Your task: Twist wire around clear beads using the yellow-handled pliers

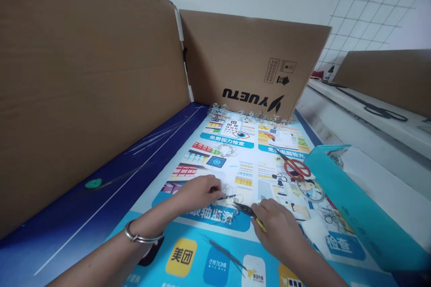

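My right hand (278,226) is closed round the yellow handle of a pair of pliers (245,209), whose dark jaws point left. Just beyond their tips lies a small looped piece of clear beads and wire (238,198). My left hand (202,192), a silver bangle on its wrist, is closed in a pinch at the near end of this piece, beside a short dark strip (227,197). Exactly what the left fingertips grip is too small to make out. More beaded wire bits (229,217) lie under the hands on the printed poster (198,175).
Red-handled scissors (296,169) and a wire coil (313,190) lie to the right, by a turquoise box (357,215). Beaded wire pieces (249,116) line the back cardboard wall (249,54). Thin dark wires (225,253) lie in front. A green-ended tool (93,184) is left.
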Tool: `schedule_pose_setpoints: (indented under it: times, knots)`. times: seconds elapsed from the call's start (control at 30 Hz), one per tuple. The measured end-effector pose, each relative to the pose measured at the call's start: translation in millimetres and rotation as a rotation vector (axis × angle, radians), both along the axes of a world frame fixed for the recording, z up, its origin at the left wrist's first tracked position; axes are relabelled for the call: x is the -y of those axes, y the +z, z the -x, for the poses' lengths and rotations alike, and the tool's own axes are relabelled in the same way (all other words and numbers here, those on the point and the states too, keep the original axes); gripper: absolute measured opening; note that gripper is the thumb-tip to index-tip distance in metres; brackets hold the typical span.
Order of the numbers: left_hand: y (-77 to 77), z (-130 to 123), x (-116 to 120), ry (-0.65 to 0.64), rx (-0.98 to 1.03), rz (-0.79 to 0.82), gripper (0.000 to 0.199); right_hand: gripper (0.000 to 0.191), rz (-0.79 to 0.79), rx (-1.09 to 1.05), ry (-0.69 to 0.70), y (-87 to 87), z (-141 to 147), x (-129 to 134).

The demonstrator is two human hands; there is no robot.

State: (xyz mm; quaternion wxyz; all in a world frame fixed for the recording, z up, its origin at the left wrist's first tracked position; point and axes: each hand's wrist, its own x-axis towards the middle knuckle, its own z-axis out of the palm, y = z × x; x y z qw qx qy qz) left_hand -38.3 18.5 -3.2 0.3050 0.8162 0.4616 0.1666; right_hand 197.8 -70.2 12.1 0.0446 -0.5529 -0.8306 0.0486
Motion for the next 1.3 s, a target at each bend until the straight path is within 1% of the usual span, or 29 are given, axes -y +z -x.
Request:
schedule_pose_setpoints:
  times: [0.13,0.23,0.4,0.53,0.6,0.67,0.73,0.77,0.83,0.93,1.03,1.13,1.2,1.3]
  knots:
    - [-2.2,-6.2,10.0,0.024,-0.055,-0.067,0.013,0.012,-0.016,0.075,-0.012,2.0,2.1,4.1]
    - [-3.6,-10.3,16.3,0.035,-0.061,-0.078,0.012,0.011,-0.031,0.115,-0.002,3.2,3.8,7.7]
    - [-3.1,-13.8,17.6,0.029,-0.013,-0.032,0.013,0.013,-0.033,0.147,-0.003,4.3,5.1,12.3]
    - [-1.4,-15.3,18.7,0.008,0.050,0.051,0.014,0.013,-0.036,0.156,-0.006,3.8,4.5,14.4]
    - [0.3,-16.3,22.0,-0.011,0.111,0.135,0.016,0.014,-0.035,0.157,-0.008,3.6,4.0,15.2]
    - [2.3,-17.7,26.2,-0.022,0.236,0.309,0.018,0.014,-0.030,0.156,-0.008,3.8,3.5,15.9]
    - [4.2,-19.1,29.4,-0.011,0.372,0.510,0.021,0.014,-0.027,0.158,-0.006,4.1,2.8,16.4]
    - [5.0,-19.7,30.4,-0.001,0.419,0.583,0.024,0.014,-0.027,0.157,-0.005,4.2,2.6,16.5]
    - [6.1,-20.4,30.9,0.014,0.451,0.646,0.026,0.014,-0.030,0.152,-0.007,4.3,2.2,16.7]
    - [7.4,-20.1,29.6,0.008,0.467,0.678,0.023,0.014,-0.036,0.139,-0.018,4.4,2.2,16.4]
    - [9.7,-18.8,28.5,-0.006,0.476,0.680,0.019,0.014,-0.034,0.134,-0.021,4.8,2.4,16.0]
    - [12.2,-16.7,27.2,-0.007,0.424,0.636,0.019,0.015,-0.020,0.136,-0.016,5.3,2.5,15.8]
    - [12.0,-15.1,24.9,-0.026,0.320,0.533,0.019,0.016,-0.015,0.139,-0.015,5.3,2.7,15.6]
    - [7.7,-12.9,19.8,-0.032,0.163,0.306,0.015,0.015,-0.010,0.141,-0.020,5.0,3.3,15.3]
